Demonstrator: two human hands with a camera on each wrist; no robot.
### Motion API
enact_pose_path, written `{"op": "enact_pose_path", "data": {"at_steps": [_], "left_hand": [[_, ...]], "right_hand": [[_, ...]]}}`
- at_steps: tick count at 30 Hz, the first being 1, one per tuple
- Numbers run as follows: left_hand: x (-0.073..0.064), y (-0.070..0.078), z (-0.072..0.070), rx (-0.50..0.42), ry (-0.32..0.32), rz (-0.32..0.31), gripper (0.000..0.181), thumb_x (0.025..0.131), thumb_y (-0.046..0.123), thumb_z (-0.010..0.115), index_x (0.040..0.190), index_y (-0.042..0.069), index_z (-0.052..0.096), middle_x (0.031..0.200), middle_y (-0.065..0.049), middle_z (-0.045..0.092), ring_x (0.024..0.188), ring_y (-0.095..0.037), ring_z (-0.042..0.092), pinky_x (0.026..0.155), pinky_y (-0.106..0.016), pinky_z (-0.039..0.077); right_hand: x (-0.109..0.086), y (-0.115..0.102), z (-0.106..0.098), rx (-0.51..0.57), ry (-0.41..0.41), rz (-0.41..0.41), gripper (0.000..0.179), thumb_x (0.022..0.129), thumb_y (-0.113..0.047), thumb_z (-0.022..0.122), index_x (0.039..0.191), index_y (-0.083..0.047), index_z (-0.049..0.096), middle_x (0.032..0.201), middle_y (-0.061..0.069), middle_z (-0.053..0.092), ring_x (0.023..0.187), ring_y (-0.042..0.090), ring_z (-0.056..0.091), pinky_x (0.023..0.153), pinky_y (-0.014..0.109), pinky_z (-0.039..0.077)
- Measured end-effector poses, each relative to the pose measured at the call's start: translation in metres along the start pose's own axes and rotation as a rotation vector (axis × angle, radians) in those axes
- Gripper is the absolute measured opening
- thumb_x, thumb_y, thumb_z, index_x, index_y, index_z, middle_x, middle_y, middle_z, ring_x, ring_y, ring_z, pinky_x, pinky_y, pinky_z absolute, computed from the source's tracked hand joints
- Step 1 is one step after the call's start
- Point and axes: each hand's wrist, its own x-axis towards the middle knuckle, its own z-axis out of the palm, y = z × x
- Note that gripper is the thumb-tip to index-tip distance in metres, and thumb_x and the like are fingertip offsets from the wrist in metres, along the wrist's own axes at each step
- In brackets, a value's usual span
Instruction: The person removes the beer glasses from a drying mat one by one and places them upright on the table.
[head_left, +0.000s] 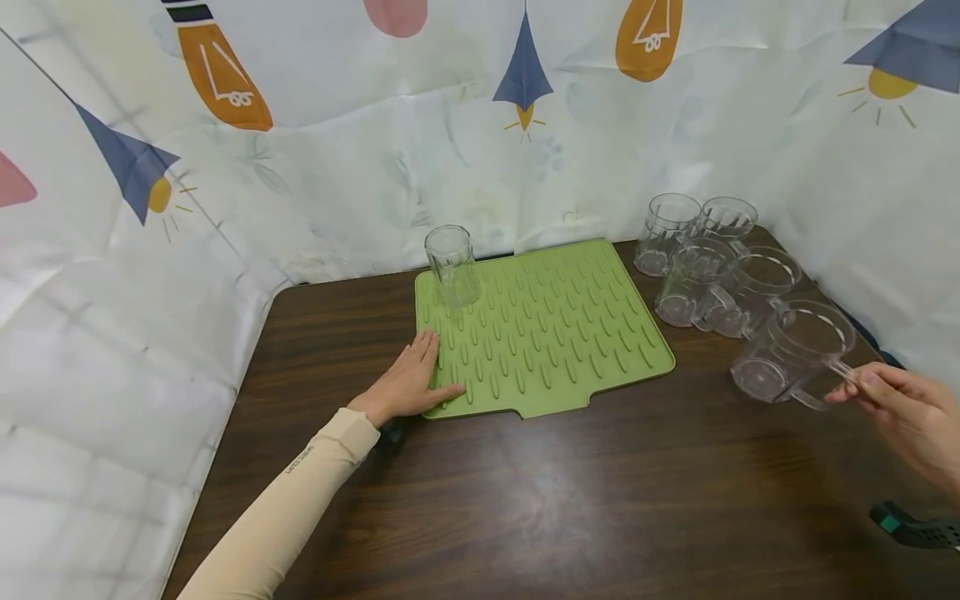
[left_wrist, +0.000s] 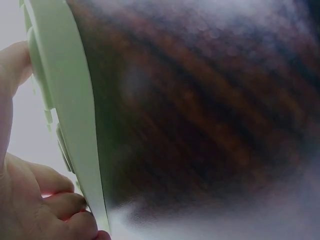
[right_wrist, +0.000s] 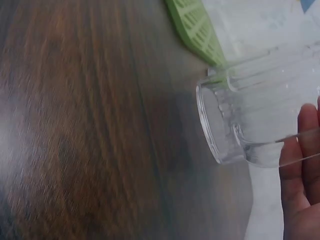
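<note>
My left hand [head_left: 405, 379] rests flat on the left edge of a green ridged drying mat [head_left: 555, 325], thumb spread apart from the fingers. In the left wrist view, that hand [left_wrist: 47, 205] lies along the mat's pale green edge [left_wrist: 75, 110]. At the right, my right hand [head_left: 903, 408] grips the handle of a clear mug [head_left: 795, 350] between thumb and fingers. From the right wrist, the mug [right_wrist: 250, 115] shows its thick round base close over the table, with fingers [right_wrist: 295, 175] at its handle. Another clear mug [head_left: 452, 267] stands on the mat's back left corner.
Several more clear mugs, among them one in the middle [head_left: 690, 287], stand grouped at the back right of the dark wooden table [head_left: 555, 500]. A patterned white curtain [head_left: 337, 183] hangs behind and along both sides. A dark strap-like object [head_left: 915, 529] appears below the right hand.
</note>
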Motion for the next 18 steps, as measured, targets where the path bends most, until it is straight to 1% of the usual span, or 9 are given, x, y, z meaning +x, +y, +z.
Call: {"op": "enact_pose_path", "data": {"at_steps": [6, 9, 12, 18], "left_hand": [[-0.002, 0.000, -0.001, 0.006, 0.006, 0.001, 0.105, 0.101, 0.059, 0.058, 0.163, -0.008, 0.007, 0.173, -0.028, 0.001, 0.163, -0.041, 0.002, 0.133, -0.059, 0.013], [-0.002, 0.001, -0.002, 0.006, 0.009, 0.000, 0.104, 0.101, 0.058, 0.058, 0.163, -0.008, 0.008, 0.173, -0.027, 0.002, 0.164, -0.040, 0.003, 0.133, -0.059, 0.013], [-0.002, 0.001, -0.001, 0.007, 0.007, 0.000, 0.104, 0.101, 0.058, 0.059, 0.163, -0.008, 0.008, 0.173, -0.028, 0.002, 0.163, -0.041, 0.003, 0.133, -0.059, 0.013], [-0.001, 0.001, -0.001, 0.008, 0.004, -0.002, 0.103, 0.101, 0.058, 0.058, 0.163, -0.008, 0.008, 0.173, -0.028, 0.002, 0.163, -0.041, 0.004, 0.133, -0.059, 0.013]], "right_hand": [[-0.009, 0.005, -0.009, -0.060, 0.011, 0.038, 0.039, 0.108, 0.011, 0.023, 0.105, 0.003, 0.061, 0.103, 0.003, 0.063, 0.100, 0.009, 0.069, 0.096, 0.008, 0.049], [-0.012, 0.008, -0.013, -0.031, 0.016, 0.028, 0.041, 0.108, 0.012, 0.022, 0.106, 0.004, 0.062, 0.102, 0.003, 0.063, 0.101, 0.010, 0.071, 0.098, 0.008, 0.049], [-0.012, 0.011, -0.015, 0.018, 0.022, 0.002, 0.044, 0.107, 0.014, 0.020, 0.105, 0.006, 0.063, 0.101, 0.005, 0.065, 0.100, 0.013, 0.073, 0.097, 0.011, 0.051], [-0.012, 0.013, -0.021, 0.075, -0.006, -0.042, 0.048, 0.106, 0.016, 0.018, 0.107, 0.008, 0.064, 0.103, 0.007, 0.069, 0.104, 0.015, 0.075, 0.098, 0.013, 0.052]]}}
